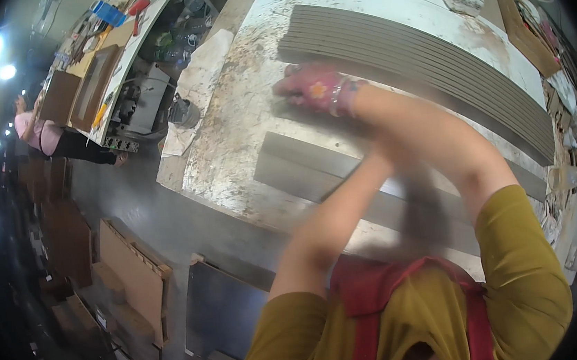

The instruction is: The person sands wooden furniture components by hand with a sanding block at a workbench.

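Note:
My right hand (318, 90), in a pink glove with a flower pattern, is over the white work surface (221, 165), by the left end of a row of long grey strips (409, 64). Motion smears its fingers, so I cannot make out whether it holds anything. My left forearm (337, 213) passes under my right forearm (415, 123), which hides my left hand. Nearer to me, separate flat grey boards (301, 166) lie lengthwise on the surface, partly covered by my arms and their shadow.
A dark grey tub (183, 112) stands at the table's left edge. At the far right is a cardboard box (527, 28) with odds and ends. Panels (134, 274) lean on the floor at left. A person (37, 128) in pink works at another bench (127, 56).

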Motion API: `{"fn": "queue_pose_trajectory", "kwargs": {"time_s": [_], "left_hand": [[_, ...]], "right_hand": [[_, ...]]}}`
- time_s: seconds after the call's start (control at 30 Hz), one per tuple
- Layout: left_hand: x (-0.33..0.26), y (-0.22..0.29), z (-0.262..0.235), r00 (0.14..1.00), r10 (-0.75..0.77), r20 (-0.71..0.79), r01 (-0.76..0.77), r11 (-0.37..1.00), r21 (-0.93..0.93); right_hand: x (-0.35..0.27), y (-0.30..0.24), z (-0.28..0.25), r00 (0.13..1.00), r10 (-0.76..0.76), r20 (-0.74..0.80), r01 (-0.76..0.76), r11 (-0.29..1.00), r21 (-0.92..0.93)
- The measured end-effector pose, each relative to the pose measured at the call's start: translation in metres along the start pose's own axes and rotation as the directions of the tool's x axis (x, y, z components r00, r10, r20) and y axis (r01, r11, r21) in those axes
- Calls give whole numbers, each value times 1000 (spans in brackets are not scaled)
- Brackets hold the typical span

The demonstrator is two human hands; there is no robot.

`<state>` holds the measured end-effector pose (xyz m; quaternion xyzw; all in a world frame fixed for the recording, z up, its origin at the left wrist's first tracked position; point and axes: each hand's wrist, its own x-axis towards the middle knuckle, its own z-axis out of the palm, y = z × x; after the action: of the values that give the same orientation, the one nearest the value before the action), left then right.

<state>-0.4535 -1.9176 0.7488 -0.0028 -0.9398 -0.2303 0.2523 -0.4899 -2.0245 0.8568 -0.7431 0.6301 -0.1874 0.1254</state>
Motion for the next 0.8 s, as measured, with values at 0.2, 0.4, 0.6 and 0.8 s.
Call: {"fn": "queue_pose_trajectory", "kwargs": {"time_s": [0.2,0.4,0.6,0.8], "left_hand": [[0,-4,7,986,-127,107,148,965,-215],[7,-9,-5,968,-151,202,189,965,-183],[27,-7,-28,977,211,-27,-199,952,232],[26,-21,-43,964,55,260,-91,988,126]], "right_hand": [[52,6,36,991,-51,123,70,985,-158],[44,20,-17,997,54,47,-37,952,-305],[-28,47,-58,936,44,-350,7,990,142],[-50,47,-65,964,129,-232,-85,978,189]]}}
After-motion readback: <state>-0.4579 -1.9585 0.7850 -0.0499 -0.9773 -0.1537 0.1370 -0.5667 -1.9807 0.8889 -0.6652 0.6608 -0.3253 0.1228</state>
